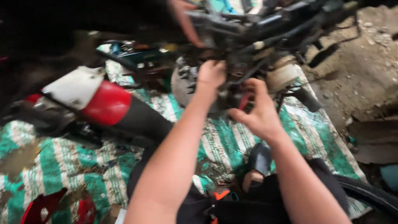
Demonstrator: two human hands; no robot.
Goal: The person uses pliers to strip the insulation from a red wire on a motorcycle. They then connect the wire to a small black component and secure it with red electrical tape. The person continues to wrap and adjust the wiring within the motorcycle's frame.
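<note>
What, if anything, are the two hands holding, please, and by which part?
Both the left hand and right hand reach into the dark motorcycle frame; blur hides whether either grips anything.

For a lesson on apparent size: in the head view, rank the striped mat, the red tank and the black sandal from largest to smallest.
1. Striped mat
2. Red tank
3. Black sandal, though it lies nearer the camera.

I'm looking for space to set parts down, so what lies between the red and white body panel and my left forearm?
In the head view, a black part joined to the red and white body panel lies there on the green striped mat, reaching toward the left forearm.
</note>
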